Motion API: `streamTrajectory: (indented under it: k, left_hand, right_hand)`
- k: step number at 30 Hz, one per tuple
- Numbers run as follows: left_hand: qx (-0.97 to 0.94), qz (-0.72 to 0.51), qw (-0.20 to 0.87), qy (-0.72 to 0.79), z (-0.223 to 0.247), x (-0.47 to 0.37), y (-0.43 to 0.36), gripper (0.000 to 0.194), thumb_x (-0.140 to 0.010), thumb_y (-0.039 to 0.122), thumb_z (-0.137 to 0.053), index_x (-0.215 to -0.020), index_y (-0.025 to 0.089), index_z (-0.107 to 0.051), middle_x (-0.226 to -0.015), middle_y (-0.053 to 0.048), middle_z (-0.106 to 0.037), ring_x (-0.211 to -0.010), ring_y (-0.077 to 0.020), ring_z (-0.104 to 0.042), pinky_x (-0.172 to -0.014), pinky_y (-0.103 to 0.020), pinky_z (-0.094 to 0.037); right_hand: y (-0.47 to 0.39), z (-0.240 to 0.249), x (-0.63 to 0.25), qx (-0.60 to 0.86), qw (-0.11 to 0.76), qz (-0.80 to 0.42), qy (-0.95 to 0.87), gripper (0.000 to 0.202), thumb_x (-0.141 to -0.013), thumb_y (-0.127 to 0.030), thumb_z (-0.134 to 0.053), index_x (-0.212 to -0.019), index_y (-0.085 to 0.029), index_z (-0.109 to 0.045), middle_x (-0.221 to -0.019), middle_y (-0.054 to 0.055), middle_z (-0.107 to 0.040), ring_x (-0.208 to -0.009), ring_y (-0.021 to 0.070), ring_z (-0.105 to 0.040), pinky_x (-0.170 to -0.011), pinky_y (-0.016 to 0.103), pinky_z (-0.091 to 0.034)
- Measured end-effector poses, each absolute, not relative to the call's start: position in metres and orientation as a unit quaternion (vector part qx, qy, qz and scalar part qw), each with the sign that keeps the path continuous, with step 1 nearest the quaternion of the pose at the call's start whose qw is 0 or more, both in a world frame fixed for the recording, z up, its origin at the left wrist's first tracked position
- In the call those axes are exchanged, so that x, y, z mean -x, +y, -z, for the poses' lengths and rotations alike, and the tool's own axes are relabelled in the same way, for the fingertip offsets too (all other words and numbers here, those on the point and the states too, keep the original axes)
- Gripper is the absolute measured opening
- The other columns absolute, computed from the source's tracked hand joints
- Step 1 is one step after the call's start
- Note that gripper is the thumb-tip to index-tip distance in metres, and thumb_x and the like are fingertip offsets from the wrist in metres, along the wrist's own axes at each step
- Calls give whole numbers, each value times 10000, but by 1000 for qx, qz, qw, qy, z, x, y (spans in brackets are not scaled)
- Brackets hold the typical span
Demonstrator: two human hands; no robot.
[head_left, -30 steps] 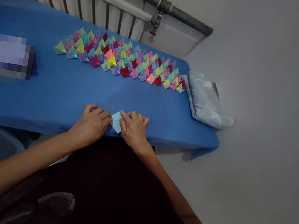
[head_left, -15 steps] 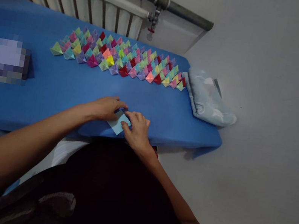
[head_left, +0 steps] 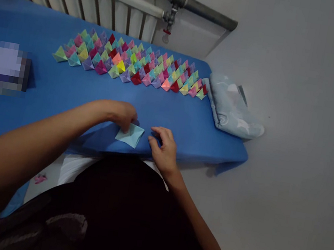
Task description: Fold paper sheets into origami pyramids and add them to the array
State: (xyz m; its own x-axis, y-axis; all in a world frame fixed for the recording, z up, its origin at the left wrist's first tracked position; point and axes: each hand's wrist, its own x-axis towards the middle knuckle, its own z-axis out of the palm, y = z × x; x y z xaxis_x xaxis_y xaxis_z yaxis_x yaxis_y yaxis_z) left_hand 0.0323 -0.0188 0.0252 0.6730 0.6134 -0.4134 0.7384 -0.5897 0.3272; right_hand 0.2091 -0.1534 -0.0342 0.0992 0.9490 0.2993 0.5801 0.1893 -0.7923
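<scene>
Folded 4-sided lt-blue ppr (head_left: pixel 133 136) on cloth (head_left: pixel 105 90)

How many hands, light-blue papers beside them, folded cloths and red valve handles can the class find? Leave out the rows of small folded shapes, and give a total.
Hands: 2, left hand and right hand
Light-blue paper: 1
Folded cloth: 1
Red valve handle: 1
Total: 5

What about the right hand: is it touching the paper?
No, a strip of the blue cloth shows between the right hand and the paper.
</scene>
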Motion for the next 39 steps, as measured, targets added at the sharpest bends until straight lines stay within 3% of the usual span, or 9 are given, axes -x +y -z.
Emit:
streamTrajectory:
  k: [3, 6, 10, 14, 24, 30, 34, 37, 39]
  left_hand:
    - [-819, 60, 397, 409, -24, -8, -18, 64, -540, 246, -731, -581, 225, -686, -525, 36, -595, -541, -154, -527, -583, -269, -387]
    - [-636, -127, 605, 462, -23, 11, -36, 224, -502, 319, -814, -639, 187, -695, -636, -8, -645, -586, -164, -564, -565, -274, -439]
    - [-510, -313, 647, 472, -18, 7, -78, 352, -517, 376, -870, -738, 164, -697, -693, -10, -643, -604, -137, -566, -608, -278, -480]
    - [-423, -414, 666, 453, -10, -12, -107, 376, -521, 359, -903, -761, 160, -694, -711, 10, -652, -648, -119, -562, -638, -249, -461]
    - [-438, -387, 684, 435, -6, -15, -117, 378, -593, 376, -870, -888, 181, -735, -875, -22, -712, -809, -164, -620, -778, -283, -470]
    - [-511, -348, 635, 463, -19, -7, -108, 275, -604, 402, -821, -654, 183, -662, -631, 25, -602, -609, -125, -534, -629, -258, -431]
    - [-530, -312, 633, 470, -20, -3, -103, 267, -612, 412, -793, -663, 191, -652, -617, 22, -599, -567, -126, -517, -581, -257, -414]
    - [-601, -283, 598, 448, -15, 4, -95, 253, -660, 424, -747, -714, 191, -665, -651, 16, -616, -599, -139, -539, -606, -263, -425]
    - [-685, -276, 525, 423, -10, 8, -86, 232, -715, 422, -685, -752, 193, -674, -687, 11, -631, -642, -152, -557, -636, -269, -434]
  right_hand:
    - [-155, 31, -214, 598, 502, -278, -560, 249, -828, -323, -604, -1037, -225, -696, -1080, 69, -654, -927, 191, -606, -873, 360, -487]
    - [-158, 25, -212, 586, 542, -399, -452, 337, -780, -428, -676, -1041, -215, -694, -1016, 59, -679, -881, 181, -605, -831, 341, -490]
    - [-156, 16, -193, 537, 516, -541, -391, 362, -719, -455, -739, -986, -212, -720, -963, 49, -701, -807, 162, -594, -723, 295, -468]
    - [-147, 8, -169, 487, 540, -566, -390, 279, -715, -420, -734, -906, -217, -723, -934, 34, -705, -781, 149, -581, -668, 263, -448]
    - [-140, 7, -164, 494, 563, -542, -380, 233, -717, -402, -731, -854, -213, -736, -776, 0, -678, -729, 153, -586, -698, 282, -464]
    - [-147, 5, -171, 520, 510, -555, -401, 232, -731, -409, -708, -810, -191, -711, -713, -11, -629, -628, 127, -523, -624, 269, -422]
    - [-147, 6, -174, 527, 475, -548, -443, 226, -753, -408, -676, -810, -190, -689, -716, -14, -619, -639, 128, -523, -632, 267, -418]
    - [-142, 10, -178, 540, 440, -469, -543, 223, -822, -418, -621, -786, -203, -669, -713, -10, -600, -666, 143, -522, -639, 271, -425]
    - [-135, 14, -182, 543, 414, -334, -650, 223, -885, -383, -566, -790, -210, -669, -752, 8, -613, -726, 160, -540, -698, 288, -440]
